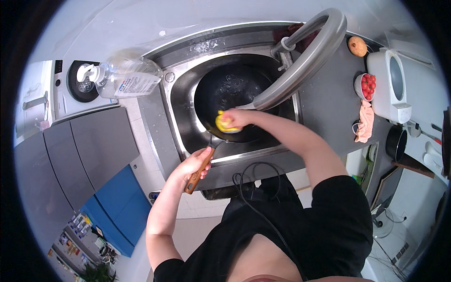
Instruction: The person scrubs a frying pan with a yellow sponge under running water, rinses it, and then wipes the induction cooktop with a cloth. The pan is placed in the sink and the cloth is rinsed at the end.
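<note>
A dark wok (225,95) rests in the stainless steel sink (183,116), with some water in its bottom. My left hand (197,162) grips its brown wooden handle (192,184), which sticks out over the sink's front edge. Inside the wok, near the handle side, my right hand (238,118) presses a yellow cloth or sponge (222,123) against the inner wall. The fingers hide part of it. Above the wok arches a thick metal faucet (303,77), whose spout end lies just beyond my right hand.
Left of the sink stands a clear pump bottle (130,77). On the right counter are a bowl of red cherry tomatoes (368,87), a peach-coloured cloth (365,121), a round fruit or vegetable (357,46) and a white appliance (387,84). A black cable (260,215) hangs before my body.
</note>
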Available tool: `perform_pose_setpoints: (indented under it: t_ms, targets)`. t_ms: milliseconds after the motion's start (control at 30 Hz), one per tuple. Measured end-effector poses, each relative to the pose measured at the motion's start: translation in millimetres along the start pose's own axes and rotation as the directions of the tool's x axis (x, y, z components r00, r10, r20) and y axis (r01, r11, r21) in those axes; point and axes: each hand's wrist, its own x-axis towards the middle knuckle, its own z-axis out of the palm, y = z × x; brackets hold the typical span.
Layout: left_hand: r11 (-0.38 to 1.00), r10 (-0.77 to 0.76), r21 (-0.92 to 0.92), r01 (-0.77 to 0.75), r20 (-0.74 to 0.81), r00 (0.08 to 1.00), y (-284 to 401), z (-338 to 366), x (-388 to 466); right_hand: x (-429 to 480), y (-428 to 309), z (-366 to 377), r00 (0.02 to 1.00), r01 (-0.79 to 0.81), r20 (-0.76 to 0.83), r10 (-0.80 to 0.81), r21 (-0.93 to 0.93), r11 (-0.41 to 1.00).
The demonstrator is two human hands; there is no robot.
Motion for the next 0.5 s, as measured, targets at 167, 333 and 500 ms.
perform_pose_setpoints:
  t_ms: [167, 333, 500]
  targets:
    - [0.998, 0.004, 0.056, -0.004, -0.014, 1.0, 1.0, 5.5, 5.7, -17.0, 52.3, -63.7, 0.585, -0.485, -0.794, 0.165, -0.18, 0.856]
    - [0.976, 0.047, 0.216, -0.023, -0.106, 0.993, -0.6, 10.6, 11.3, 18.3, -0.2, -18.7, 0.574, 0.001, -0.798, -0.183, -0.223, 0.975]
    - [0.986, 0.023, 0.164, -0.011, -0.071, 0.997, -2.7, 9.7, 9.9, -60.2, 10.5, -12.3, 0.985, -0.104, -0.168, 0.046, -0.356, 0.929]
